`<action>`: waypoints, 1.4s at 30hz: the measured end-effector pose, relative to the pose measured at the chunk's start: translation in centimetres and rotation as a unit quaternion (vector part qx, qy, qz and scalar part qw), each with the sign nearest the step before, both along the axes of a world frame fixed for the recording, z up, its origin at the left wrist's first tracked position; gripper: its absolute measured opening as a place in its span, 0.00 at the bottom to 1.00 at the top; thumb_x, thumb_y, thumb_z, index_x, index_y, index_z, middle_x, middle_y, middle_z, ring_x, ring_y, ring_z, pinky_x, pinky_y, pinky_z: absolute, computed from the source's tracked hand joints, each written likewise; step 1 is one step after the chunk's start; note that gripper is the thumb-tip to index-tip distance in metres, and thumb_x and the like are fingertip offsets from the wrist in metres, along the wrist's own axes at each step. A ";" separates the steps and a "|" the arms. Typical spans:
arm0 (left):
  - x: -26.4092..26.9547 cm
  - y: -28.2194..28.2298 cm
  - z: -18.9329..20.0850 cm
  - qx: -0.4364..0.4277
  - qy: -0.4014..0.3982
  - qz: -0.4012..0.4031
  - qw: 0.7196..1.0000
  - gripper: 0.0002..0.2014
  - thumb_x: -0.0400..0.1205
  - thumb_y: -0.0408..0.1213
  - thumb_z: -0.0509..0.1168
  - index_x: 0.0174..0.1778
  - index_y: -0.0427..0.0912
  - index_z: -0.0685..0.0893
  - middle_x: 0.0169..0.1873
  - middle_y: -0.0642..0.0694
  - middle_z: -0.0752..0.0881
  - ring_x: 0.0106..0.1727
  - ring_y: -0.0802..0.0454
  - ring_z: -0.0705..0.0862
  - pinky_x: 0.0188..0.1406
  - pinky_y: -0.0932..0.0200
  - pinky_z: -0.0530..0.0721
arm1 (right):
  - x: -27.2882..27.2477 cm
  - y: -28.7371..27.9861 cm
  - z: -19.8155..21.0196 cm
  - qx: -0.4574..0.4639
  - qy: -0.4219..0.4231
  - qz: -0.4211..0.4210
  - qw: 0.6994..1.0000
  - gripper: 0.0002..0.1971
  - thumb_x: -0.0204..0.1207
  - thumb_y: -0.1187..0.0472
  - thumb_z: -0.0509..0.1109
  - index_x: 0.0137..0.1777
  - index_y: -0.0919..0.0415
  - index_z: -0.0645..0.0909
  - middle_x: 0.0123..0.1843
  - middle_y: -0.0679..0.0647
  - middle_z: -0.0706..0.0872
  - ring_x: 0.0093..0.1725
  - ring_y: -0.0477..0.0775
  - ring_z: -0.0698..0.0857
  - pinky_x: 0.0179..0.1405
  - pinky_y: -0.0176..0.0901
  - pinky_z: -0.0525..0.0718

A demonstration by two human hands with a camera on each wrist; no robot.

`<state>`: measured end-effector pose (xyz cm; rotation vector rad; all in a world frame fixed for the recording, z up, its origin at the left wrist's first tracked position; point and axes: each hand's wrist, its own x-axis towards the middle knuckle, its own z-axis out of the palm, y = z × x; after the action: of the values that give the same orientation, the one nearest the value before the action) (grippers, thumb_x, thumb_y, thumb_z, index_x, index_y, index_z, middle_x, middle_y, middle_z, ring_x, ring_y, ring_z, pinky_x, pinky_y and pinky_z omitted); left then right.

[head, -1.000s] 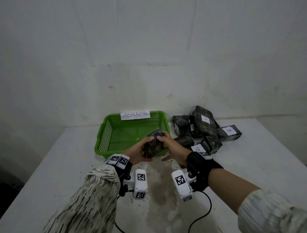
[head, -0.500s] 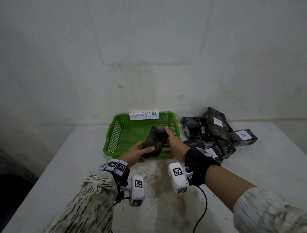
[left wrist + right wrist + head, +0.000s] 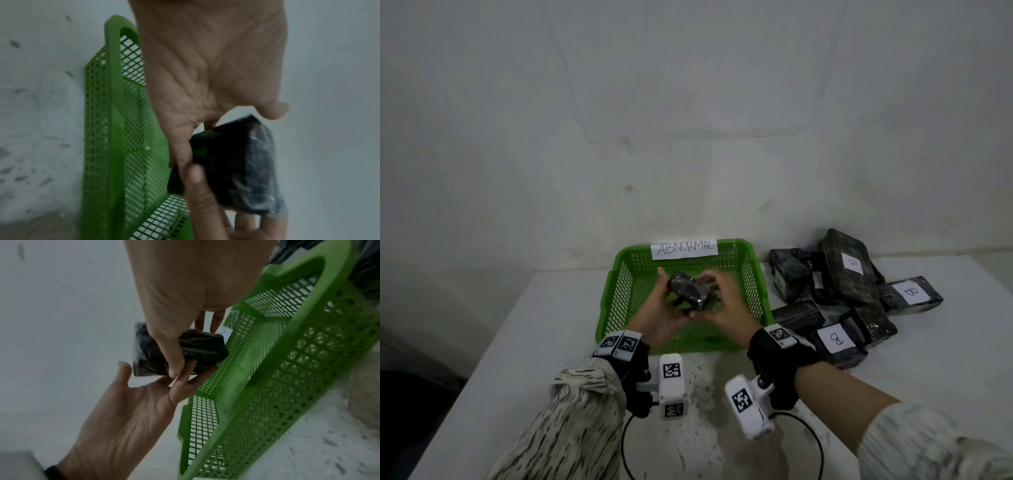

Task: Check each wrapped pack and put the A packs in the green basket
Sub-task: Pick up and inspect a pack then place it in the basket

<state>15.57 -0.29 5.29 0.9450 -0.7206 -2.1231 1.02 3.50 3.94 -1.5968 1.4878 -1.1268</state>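
step: checking one dark film-wrapped pack (image 3: pixel 688 294), label not visible | place: held above green plastic mesh basket (image 3: pixel 619 301), pile at 3 o'clock | left hand (image 3: pixel 661 315) cradles it, fingers loosely curled; right hand (image 3: pixel 726 305) pinches it | next: probably turn it to find the letter

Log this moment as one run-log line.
stage: checking pack | left hand: holds wrapped pack | right hand: holds same pack | pack: above green basket, label unseen | B packs: on table, right of basket
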 end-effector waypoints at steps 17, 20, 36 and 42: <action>1.6 -5.0 -2.3 -0.031 -0.018 0.062 0.997 0.21 0.70 0.25 0.58 0.60 0.39 0.76 0.50 0.39 0.84 0.47 0.43 0.84 0.46 0.46 0.86 | -0.2 -5.6 -1.1 0.327 -0.294 -0.011 0.898 0.41 0.69 0.63 0.79 0.76 0.51 0.56 0.67 0.59 0.77 0.58 0.59 0.82 0.43 0.51 0.86; 2.3 -6.8 -2.6 -0.061 -0.093 0.043 0.993 0.12 0.79 0.23 0.54 0.54 0.37 0.78 0.48 0.39 0.84 0.44 0.46 0.85 0.44 0.50 0.87 | 0.2 -6.8 -1.7 0.339 -0.363 -0.058 0.866 0.33 0.75 0.67 0.72 0.74 0.55 0.58 0.55 0.60 0.81 0.46 0.55 0.84 0.29 0.43 0.82; 6.5 -11.8 -5.1 -0.133 -0.604 0.131 0.775 0.22 0.83 0.34 0.56 0.74 0.39 0.69 0.66 0.32 0.77 0.65 0.34 0.77 0.65 0.48 0.72 | 5.4 -16.4 -5.1 0.366 -0.360 -0.157 0.844 0.29 0.79 0.75 0.63 0.78 0.62 0.59 0.72 0.66 0.73 0.68 0.67 0.76 0.55 0.53 0.79; 5.7 -11.9 -5.2 -0.171 -0.620 0.121 0.757 0.20 0.83 0.31 0.54 0.71 0.42 0.73 0.61 0.33 0.82 0.60 0.35 0.81 0.56 0.51 0.76 | 6.2 -18.4 -6.3 0.363 -0.355 -0.175 0.844 0.24 0.79 0.77 0.63 0.75 0.72 0.65 0.72 0.69 0.74 0.70 0.70 0.75 0.60 0.55 0.81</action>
<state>21.27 -12.20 0.07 2.0595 -1.4168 -0.8278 7.21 -14.85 -2.39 -0.3231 1.4313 -0.9929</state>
